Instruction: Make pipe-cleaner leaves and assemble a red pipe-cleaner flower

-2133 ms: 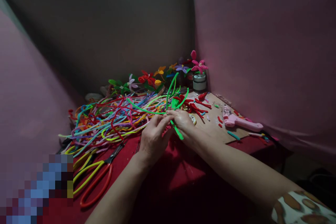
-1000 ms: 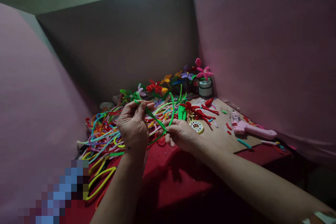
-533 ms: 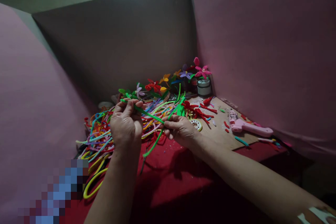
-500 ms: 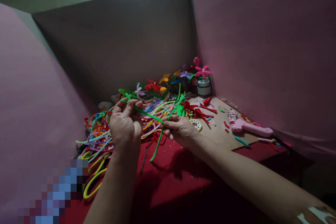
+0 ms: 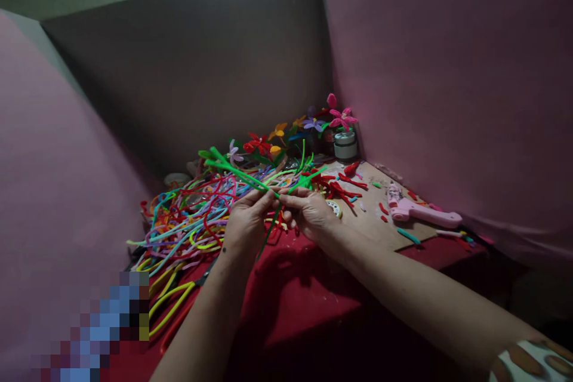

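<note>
Green fuzzy stems [image 5: 244, 177] cross between my two hands, above the red tabletop. My left hand [image 5: 253, 215] pinches them near the crossing, and their upper ends reach to the upper left. Right beside it, my right hand [image 5: 308, 212] is closed on the same stems at the crossing. One green end points to the upper right and another hangs down below the fingers. The fingertips of both hands almost meet, and the exact crossing is partly hidden by them.
Many coloured stems [image 5: 192, 215] are heaped at left, near yellow-handled scissors [image 5: 172, 301]. Fuzzy flowers [image 5: 257, 143] stand behind. On a board [image 5: 376, 224] at right lie red pieces [image 5: 342, 194] and a pink glue gun [image 5: 423, 215]. A grey-white jar [image 5: 345, 146] stands at the back.
My left hand has moved right and slightly down along the green stems, close to my right hand. The stems' upper-left ends now show free. My right hand has hardly moved.
</note>
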### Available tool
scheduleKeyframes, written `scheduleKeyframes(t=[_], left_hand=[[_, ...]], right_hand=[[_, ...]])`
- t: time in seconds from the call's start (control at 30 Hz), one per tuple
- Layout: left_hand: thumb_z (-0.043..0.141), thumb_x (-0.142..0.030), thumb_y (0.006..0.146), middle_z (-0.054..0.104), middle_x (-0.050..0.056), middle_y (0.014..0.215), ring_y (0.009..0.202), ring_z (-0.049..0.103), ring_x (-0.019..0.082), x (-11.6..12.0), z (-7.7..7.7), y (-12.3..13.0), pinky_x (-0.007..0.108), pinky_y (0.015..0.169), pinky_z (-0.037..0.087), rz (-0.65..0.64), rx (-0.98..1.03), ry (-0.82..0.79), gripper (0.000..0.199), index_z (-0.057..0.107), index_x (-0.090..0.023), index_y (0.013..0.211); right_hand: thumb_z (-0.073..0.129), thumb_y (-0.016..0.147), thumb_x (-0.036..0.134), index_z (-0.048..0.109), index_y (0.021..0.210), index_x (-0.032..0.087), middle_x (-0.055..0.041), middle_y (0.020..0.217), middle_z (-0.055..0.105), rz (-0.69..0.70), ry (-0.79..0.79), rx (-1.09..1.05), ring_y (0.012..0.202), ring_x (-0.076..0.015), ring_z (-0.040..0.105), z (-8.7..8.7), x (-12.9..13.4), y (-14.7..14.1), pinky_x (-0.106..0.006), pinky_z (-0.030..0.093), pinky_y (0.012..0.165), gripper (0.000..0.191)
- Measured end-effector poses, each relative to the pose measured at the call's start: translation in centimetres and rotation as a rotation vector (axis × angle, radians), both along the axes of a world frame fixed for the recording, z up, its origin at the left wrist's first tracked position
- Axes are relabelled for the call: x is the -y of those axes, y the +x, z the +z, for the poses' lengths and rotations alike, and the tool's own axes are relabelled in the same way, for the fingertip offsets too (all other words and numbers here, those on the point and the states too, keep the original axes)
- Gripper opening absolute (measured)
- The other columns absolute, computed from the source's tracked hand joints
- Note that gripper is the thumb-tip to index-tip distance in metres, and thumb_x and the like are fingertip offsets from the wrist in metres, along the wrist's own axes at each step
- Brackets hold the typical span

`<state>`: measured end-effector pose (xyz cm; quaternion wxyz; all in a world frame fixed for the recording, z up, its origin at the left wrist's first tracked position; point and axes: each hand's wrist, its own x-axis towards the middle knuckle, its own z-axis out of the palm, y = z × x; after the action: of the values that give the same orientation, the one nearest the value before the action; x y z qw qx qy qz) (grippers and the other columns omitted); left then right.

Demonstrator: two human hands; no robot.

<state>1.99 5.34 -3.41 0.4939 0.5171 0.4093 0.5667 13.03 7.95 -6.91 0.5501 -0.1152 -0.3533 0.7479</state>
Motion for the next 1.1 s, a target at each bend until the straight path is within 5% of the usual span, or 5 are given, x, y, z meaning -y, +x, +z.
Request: scheduleKeyframes(t=[0.27,0.6,0.8,0.93,1.1], left_hand=[[0.065,-0.031,0.069,0.058,-0.001,0.059,0.042,0.052,0.008,-0.6,0.2,0.5,0.021,0.041,0.044,-0.083,0.163,-0.046,0.021,0.056,-0.014,0.079],[0.067,-0.021,0.066,0.057,-0.003,0.061,0.044,0.051,0.006,-1.0,-0.4,0.3,0.016,0.037,0.039,0.061,0.245,-0.16,0.016,0.055,-0.014,0.075],[0.049,-0.007,0.079,0.054,-0.001,0.062,0.041,0.048,0.004,-1.4,-0.1,-0.4,0.011,0.029,0.028,0.035,0.429,-0.323,0.006,0.053,-0.013,0.078],[0.044,-0.006,0.082,0.05,-0.002,0.061,0.035,0.041,0.001,-1.5,0.4,-0.9,0.011,0.029,0.028,0.046,0.534,-0.372,0.011,0.049,-0.012,0.076],[0.044,-0.007,0.083,0.04,-0.007,0.051,0.032,0.036,0.002,-1.5,1.0,-1.6,0.012,0.03,0.029,0.067,0.596,-0.297,0.014,0.044,-0.015,0.071]], right_hand=[[0.064,0.068,0.034,0.059,0.089,0.016,-0.0028,0.067,0.067,0.046,0.101,0.042,0.039,-0.0086,0.053,0.5,0.3,0.3,-0.017,0.038,0.031,0.028],[0.065,0.066,0.026,0.06,0.067,0.014,0.0063,0.045,0.046,-0.364,0.128,0.144,0.036,-0.0028,0.037,0.4,-0.2,-0.1,-0.015,0.027,0.034,0.013],[0.054,0.077,0.027,0.064,0.083,0.02,-0.0013,0.08,0.062,-0.414,0.452,0.314,0.062,-0.0091,0.054,1.3,0.6,1.3,-0.022,0.044,0.059,0.014],[0.051,0.08,0.019,0.066,0.086,0.021,-0.0043,0.094,0.062,-0.59,0.744,0.499,0.094,-0.0151,0.054,1.8,1.6,2.3,-0.031,0.041,0.087,0.016],[0.048,0.079,0.011,0.06,0.103,0.019,-0.0071,0.099,0.061,-0.607,0.987,0.635,0.094,-0.0153,0.055,1.0,3.1,2.8,-0.032,0.043,0.086,0.028]])
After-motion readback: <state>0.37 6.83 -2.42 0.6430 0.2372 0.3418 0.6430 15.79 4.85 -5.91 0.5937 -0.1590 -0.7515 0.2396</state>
